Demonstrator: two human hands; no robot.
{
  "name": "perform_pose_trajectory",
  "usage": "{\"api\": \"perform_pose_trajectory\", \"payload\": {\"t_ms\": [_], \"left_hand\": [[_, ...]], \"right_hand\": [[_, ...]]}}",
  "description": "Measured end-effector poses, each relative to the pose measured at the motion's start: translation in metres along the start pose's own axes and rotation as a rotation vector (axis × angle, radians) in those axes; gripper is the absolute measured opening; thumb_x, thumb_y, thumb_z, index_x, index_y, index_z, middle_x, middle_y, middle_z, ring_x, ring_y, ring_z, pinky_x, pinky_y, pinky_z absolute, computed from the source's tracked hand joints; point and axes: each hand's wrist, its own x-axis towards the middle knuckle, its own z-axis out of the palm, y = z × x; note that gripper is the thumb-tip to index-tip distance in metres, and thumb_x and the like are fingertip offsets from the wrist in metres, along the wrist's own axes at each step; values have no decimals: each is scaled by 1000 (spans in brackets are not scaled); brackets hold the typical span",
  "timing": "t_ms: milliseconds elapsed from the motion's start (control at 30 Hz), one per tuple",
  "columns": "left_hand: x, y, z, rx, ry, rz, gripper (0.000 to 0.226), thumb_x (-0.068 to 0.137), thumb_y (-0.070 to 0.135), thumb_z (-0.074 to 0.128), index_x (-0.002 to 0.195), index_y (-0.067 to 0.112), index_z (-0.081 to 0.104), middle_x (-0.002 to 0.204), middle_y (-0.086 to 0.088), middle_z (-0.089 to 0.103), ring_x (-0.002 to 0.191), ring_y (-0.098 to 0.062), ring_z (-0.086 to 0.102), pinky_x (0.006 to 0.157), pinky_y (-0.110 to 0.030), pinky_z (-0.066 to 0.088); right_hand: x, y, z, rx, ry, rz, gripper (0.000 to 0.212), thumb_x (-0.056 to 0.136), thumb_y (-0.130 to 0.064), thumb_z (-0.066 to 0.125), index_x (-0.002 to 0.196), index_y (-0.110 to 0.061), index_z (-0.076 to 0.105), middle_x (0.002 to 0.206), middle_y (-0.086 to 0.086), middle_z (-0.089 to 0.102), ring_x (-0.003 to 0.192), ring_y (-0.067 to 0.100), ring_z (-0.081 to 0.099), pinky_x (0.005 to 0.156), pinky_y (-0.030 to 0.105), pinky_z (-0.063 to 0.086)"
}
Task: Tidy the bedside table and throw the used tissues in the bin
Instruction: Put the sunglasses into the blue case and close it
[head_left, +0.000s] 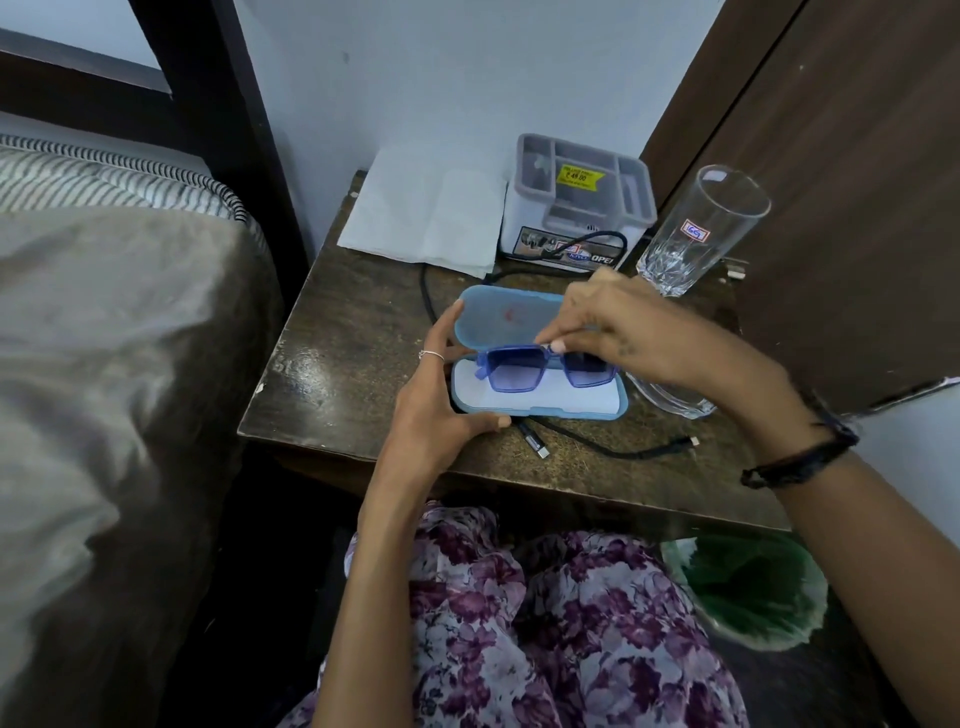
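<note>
The open blue case lies on the bedside table. The left hand grips its left end; the right hand pinches blue sunglasses over it. Tissues lie behind the case, by the wall.

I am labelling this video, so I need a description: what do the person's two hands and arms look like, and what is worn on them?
Both forearms are bare, with no sleeves in view. The left hand wears a thin silver ring on one finger. The right hand has a small dark mark on its back, perhaps a tattoo, and pale nails. On the right wrist sits a dark, thin band or bracelet. No watch is visible.
</note>
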Motion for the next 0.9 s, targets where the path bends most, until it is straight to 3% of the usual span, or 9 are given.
{"api": "perform_pose_trajectory", "payload": {"t_ms": [133,300,400,467,567,633,733,833,900], "left_hand": [[1,-2,1,-9,7,11,105,49,22,81,134,48,24,115,9,61,107,-10,61,94,-46,49],[1,-4,1,-38,41,16,113,45,33,80,131,57,10,111,15,62,103,-11,65,94,-47,50],[1,-5,0,-22,33,19,119,46,32,81,131,60,2,112,17,61,105,-10,64,96,-46,49],[2,-5,0,-12,29,22,121,48,28,82,130,62,0,114,14,61,107,-11,62,97,-47,48],[2,-6,0,-10,30,16,126,49,25,83,136,56,-3,115,11,62,108,-14,62,98,-48,47],[2,-5,0,-27,35,-2,133,53,11,86,140,49,-7,115,2,63,108,-17,63,98,-46,48],[3,-4,1,-85,69,-20,132,59,-7,81,139,44,-11,114,-8,62,105,-17,63,98,-39,49],[3,-4,3,-99,89,-32,133,59,-9,79,142,38,-14,113,-11,62,103,-17,64,94,-30,49],[3,-4,2,-106,86,-42,133,60,-7,80,143,37,-14,112,-12,62,104,-20,63,94,-33,49]], "right_hand": [[2,9,20,11,67,-27,18,90,-28,59,104,-30,70,90,-6,61,91,12,38,78,29,24],[-2,11,35,107,196,-58,15,85,-27,65,99,-22,69,82,-10,65,79,3,42,69,23,28],[-13,11,31,210,511,-20,13,86,-27,63,96,-20,69,84,-9,64,79,-5,48,70,16,37],[-19,15,26,239,689,17,21,87,-24,62,105,-17,67,95,-6,62,86,4,53,79,18,43],[-23,23,28,209,570,111,43,89,-28,60,130,-17,53,121,0,57,105,6,49,91,21,38],[-24,27,36,158,454,124,47,91,-31,56,135,-17,48,129,1,54,112,10,50,91,20,35],[-29,28,42,125,495,102,38,94,-26,53,130,-17,53,122,1,54,110,14,52,87,21,40],[-36,27,45,83,563,53,30,95,-20,51,124,-15,58,111,1,56,100,14,56,80,35,50],[-43,26,47,57,570,15,29,95,-19,51,123,-14,59,109,0,56,95,14,57,77,36,52]]}}
